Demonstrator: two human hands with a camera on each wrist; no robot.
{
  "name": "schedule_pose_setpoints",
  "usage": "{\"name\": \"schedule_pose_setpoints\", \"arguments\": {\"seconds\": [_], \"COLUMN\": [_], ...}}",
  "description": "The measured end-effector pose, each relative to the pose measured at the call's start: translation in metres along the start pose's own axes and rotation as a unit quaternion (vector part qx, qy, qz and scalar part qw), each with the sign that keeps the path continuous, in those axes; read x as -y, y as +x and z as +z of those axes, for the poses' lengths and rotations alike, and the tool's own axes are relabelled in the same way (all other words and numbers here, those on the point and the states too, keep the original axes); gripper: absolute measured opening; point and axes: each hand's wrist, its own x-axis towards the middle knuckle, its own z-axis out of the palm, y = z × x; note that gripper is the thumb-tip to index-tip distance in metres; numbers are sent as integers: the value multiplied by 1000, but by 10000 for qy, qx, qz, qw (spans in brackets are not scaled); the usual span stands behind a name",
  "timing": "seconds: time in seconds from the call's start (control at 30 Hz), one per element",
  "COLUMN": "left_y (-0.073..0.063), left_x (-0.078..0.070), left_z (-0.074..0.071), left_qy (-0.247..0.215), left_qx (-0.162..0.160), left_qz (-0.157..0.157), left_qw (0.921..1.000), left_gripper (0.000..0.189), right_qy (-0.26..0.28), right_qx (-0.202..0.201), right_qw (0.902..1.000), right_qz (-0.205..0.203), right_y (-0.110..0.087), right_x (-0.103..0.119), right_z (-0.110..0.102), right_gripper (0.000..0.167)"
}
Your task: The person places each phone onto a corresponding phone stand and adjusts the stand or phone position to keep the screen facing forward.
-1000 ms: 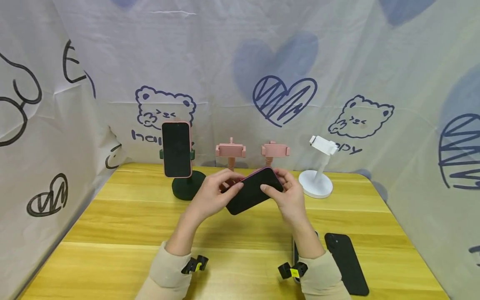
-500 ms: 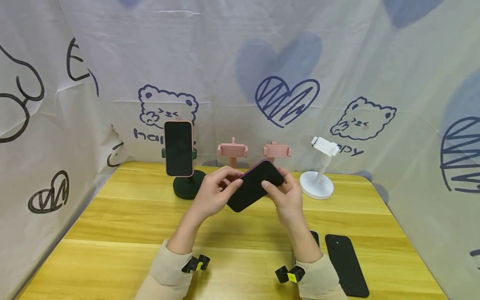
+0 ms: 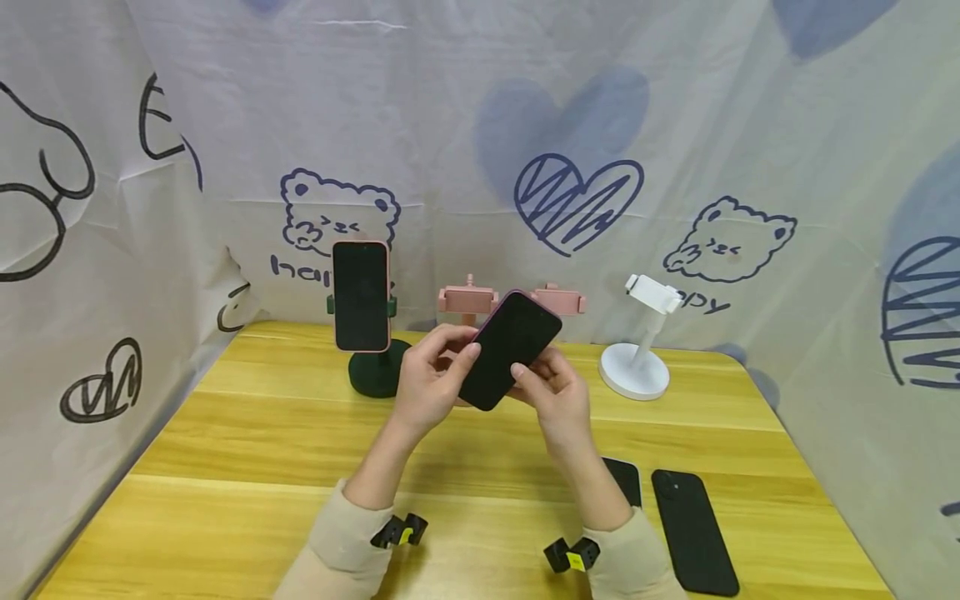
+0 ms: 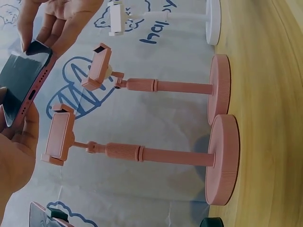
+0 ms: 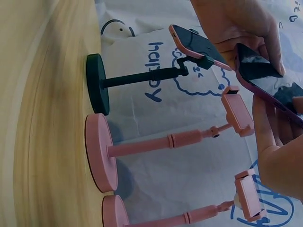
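Observation:
Both hands hold a dark-screened smartphone [image 3: 510,350] with a pinkish-purple edge, tilted, above the middle of the table. The left hand [image 3: 431,379] grips its left side, thumb on the front; the right hand [image 3: 555,400] pinches its lower right side, thumb on the screen. In the left wrist view the phone's bottom edge [image 4: 35,90] shows a charging port. Just behind the phone stand two pink phone stands, one with its clamp [image 3: 468,300] in plain view, the other's clamp [image 3: 562,300] partly covered by the phone. Their round bases [image 4: 222,161] show in the left wrist view.
A dark green stand [image 3: 375,375] at left carries a pink-edged phone [image 3: 362,296] upright. A white stand [image 3: 633,371] is at right. On the table [image 3: 247,483] at front right lie a black phone [image 3: 693,529] and another phone [image 3: 624,479], partly under the right forearm.
The held phone has turned from a slanted, nearly sideways pose to a more upright one and risen slightly. The right hand has shifted left and down along its edge.

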Motion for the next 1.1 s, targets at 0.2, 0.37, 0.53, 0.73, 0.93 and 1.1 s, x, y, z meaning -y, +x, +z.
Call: {"name": "schedule_pose_setpoints", "arguments": {"seconds": [0.2, 0.37, 0.53, 0.73, 0.93, 1.1], "left_y": [-1, 1, 6, 14, 22, 25], "left_x": [1, 4, 7, 16, 32, 41], "left_z": [0, -2, -6, -6, 1, 8], "left_qy": [36, 158, 321, 748, 1114, 971], "left_qx": [20, 140, -4, -1166, -2222, -2361], "left_qz": [-73, 12, 180, 361, 299, 124], "left_qw": [10000, 9998, 9993, 9897, 9681, 9668], "left_gripper": [15, 17, 21, 25, 26, 28], "right_qy": [-121, -153, -105, -21, 217, 160], "right_qx": [-160, -204, -287, -381, -349, -349], "right_qw": [9997, 9994, 9988, 9976, 9963, 9964], "right_qz": [-110, -225, -391, -581, -759, -756], "right_y": [0, 0, 0, 2, 5, 6], "right_x": [1, 1, 3, 6, 5, 5], "right_z": [-1, -2, -2, -6, -12, -16], "right_gripper": [31, 31, 30, 27, 25, 24]}}
